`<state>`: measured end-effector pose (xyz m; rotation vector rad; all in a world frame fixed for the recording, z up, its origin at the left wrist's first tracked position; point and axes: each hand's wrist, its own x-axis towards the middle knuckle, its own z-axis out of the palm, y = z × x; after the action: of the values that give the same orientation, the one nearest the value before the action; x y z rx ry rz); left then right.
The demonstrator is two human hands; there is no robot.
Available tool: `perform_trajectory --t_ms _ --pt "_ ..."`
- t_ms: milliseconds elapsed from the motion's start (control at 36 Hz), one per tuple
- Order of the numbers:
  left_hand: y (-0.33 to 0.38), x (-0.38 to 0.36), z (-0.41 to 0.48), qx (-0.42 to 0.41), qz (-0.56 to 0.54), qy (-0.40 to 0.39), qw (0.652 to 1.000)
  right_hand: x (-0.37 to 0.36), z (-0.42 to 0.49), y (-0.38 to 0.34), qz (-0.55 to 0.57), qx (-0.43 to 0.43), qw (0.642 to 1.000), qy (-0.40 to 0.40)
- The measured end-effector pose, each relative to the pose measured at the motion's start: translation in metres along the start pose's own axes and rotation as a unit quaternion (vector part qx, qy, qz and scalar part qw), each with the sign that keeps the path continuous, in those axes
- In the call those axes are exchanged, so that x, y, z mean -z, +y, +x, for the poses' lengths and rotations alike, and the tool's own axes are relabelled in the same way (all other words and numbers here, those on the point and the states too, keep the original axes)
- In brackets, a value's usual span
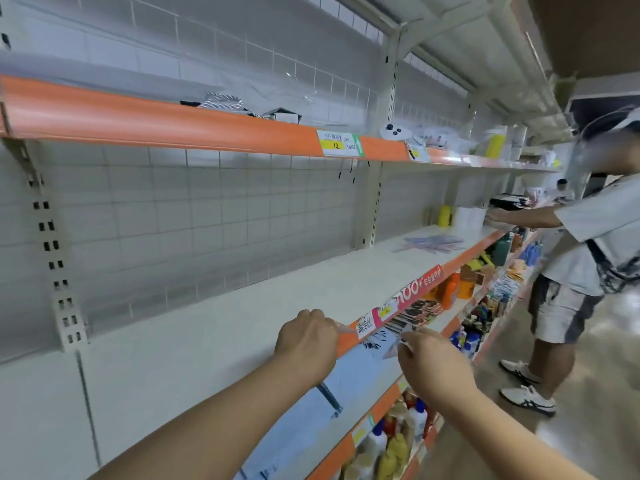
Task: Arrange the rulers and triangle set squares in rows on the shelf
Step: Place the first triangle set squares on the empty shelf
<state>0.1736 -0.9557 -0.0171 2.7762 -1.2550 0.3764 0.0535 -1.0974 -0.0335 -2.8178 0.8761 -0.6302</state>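
Note:
My left hand (306, 341) is a closed fist over the front edge of the white middle shelf (214, 327). A clear pointed plastic tip (343, 328), seemingly a set square, sticks out of it to the right. My right hand (433, 363) is in front of the shelf's orange edge, pinching another clear triangular set square (396, 348) by its corner. Farther right on the same shelf, a fanned pile of clear, bluish rulers (433, 242) lies flat. The rest of what each hand holds is hidden by the fingers.
Another person (588, 237) stands at the right and reaches onto the same shelf beside a yellow bottle (444, 215). The shelf below holds a light-blue sheet (311, 424) with a dark pen-like object (330, 398). Bottles (391, 445) fill the lower shelves. The upper shelf has an orange edge (166, 128).

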Motion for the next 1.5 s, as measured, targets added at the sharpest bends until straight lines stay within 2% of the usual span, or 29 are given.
perform_trajectory --t_ms 250,500,667,861,1028,1333,1500 --pt "0.027 -0.014 0.046 0.047 0.022 0.013 0.999 -0.014 0.054 0.051 0.016 0.062 0.998 -0.002" --pt "0.093 -0.023 0.092 0.1 0.039 0.016 0.994 -0.012 0.113 0.135 0.015 0.133 0.991 -0.002" --pt "0.135 -0.032 0.116 0.129 0.043 0.003 0.991 -0.012 0.14 0.18 0.017 0.153 0.988 0.003" --pt "0.165 -0.047 0.151 0.128 0.055 0.015 0.99 -0.024 0.169 0.215 0.072 0.163 0.984 0.007" --pt "0.17 -0.058 0.197 0.13 0.065 0.019 0.989 -0.03 0.21 0.23 0.073 0.156 0.985 -0.008" --pt "0.144 -0.083 0.282 0.133 0.066 0.05 0.988 -0.049 0.308 0.229 0.1 0.187 0.977 0.023" --pt "0.132 -0.094 0.311 0.153 0.069 0.047 0.985 -0.062 0.346 0.225 0.129 0.171 0.977 0.004"
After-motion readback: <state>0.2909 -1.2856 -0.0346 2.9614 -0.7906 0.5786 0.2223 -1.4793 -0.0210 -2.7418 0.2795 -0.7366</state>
